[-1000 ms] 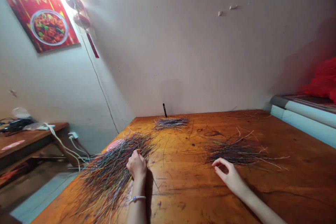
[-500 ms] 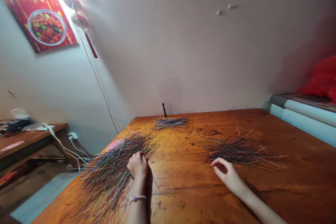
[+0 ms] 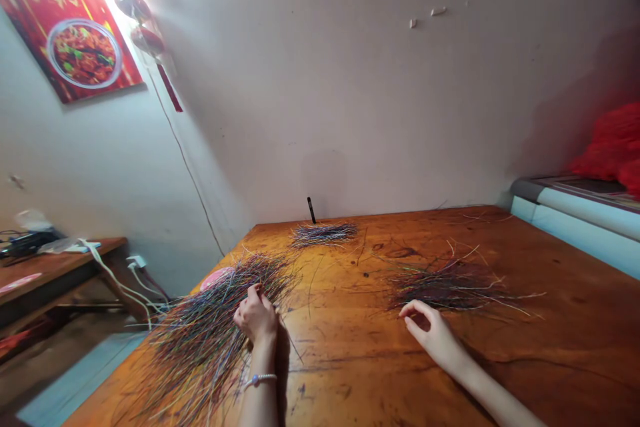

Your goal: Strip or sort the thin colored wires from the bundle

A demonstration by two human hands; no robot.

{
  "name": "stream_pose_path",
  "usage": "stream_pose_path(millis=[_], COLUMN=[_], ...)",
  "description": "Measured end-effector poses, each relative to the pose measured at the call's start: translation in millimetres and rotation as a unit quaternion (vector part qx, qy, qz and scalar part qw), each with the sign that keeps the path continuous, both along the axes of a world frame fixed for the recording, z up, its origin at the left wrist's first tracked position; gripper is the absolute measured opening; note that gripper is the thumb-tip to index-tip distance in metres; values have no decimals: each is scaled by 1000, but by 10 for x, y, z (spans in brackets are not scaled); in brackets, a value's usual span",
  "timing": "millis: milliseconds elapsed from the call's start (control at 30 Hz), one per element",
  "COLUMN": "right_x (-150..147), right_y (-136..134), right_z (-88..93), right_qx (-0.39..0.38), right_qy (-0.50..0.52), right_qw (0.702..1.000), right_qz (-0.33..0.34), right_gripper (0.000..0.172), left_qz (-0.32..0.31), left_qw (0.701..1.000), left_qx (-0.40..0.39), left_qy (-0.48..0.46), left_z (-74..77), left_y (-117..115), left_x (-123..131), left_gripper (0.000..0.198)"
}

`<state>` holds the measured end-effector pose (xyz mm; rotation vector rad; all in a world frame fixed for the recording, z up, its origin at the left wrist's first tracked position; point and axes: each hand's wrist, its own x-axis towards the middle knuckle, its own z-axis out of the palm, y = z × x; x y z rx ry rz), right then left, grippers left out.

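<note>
A big pile of thin, multicoloured wires (image 3: pixel 200 333) spreads over the left of the wooden table (image 3: pixel 345 373). My left hand (image 3: pixel 256 315), with a beaded bracelet on its wrist, is curled closed over the right edge of this pile. Whatever its fingers hold is too fine to make out. My right hand (image 3: pixel 430 330) rests low by a smaller, darker bundle of wires (image 3: pixel 450 288). Its thumb and forefinger come together in a pinch, and anything between them is too small to see. A third, neat bundle of wires (image 3: pixel 325 234) lies near the back edge.
A black pen-like stick (image 3: pixel 311 210) stands behind the far bundle, close to the wall. Under the big pile a pink round piece (image 3: pixel 216 277) peeks out. To the left is a lower table (image 3: pixel 60 273) with cables; a light-coloured box-like bench (image 3: pixel 580 227) borders the right side.
My left hand has shifted slightly left over the pile and turned, its thumb side now higher. My right hand holds its pinch in nearly the same spot. The view has swung slightly right.
</note>
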<state>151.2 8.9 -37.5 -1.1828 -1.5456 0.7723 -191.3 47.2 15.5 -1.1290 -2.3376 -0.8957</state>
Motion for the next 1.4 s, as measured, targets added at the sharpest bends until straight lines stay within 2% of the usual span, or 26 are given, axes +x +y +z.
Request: stream_pose_path(millis=[100, 233, 400, 667, 733, 767, 867, 933, 1000, 1133, 1267, 1400], right_x=[0, 11, 40, 81, 94, 100, 114, 117, 116, 108, 103, 101], right_y=[2, -1, -6, 15, 28, 31, 22, 2, -19, -39, -31, -25], right_z=[2, -12, -65, -60, -46, -36, 7, 37, 55, 45, 15, -2], right_qx=[6, 8, 23, 64, 62, 57, 32, 12, -10, -37, -38, -34], right_qy=[-18, -74, -168, -284, -309, -320, -343, -359, -375, -393, -403, -408], right_qw=[1000, 997, 985, 957, 949, 946, 939, 933, 926, 918, 914, 912], right_qz=[3, 4, 17, 15, 3, -2, 1, 17, 31, 42, 33, 11], right_gripper=[11, 11, 29, 36, 38, 39, 44, 48, 50, 51, 52, 50], left_qz=[7, -13, -93, -101, -165, -225, -422, -467, -447, -338, -236, -153], left_qw=[1000, 998, 995, 994, 984, 970, 888, 851, 848, 885, 925, 964], left_qx=[-28, -57, -40, -34, -36, -51, -155, -226, -276, -312, -283, -201], left_qy=[3, 14, 23, 30, 61, 78, 98, 82, 66, 75, 95, 87], left_z=[-5, -14, -31, -32, -39, -50, -116, -178, -235, -312, -429, -588], left_y=[-10, -17, -5, 19, 23, 24, 27, 32, 46, 103, 174, 226], left_x=[-7, 13, 55, 164, 267, 334, 560, 679, 730, 612, 390, 264], left_gripper=[23, 33, 32, 31, 33, 36, 46, 49, 51, 54, 61, 58])
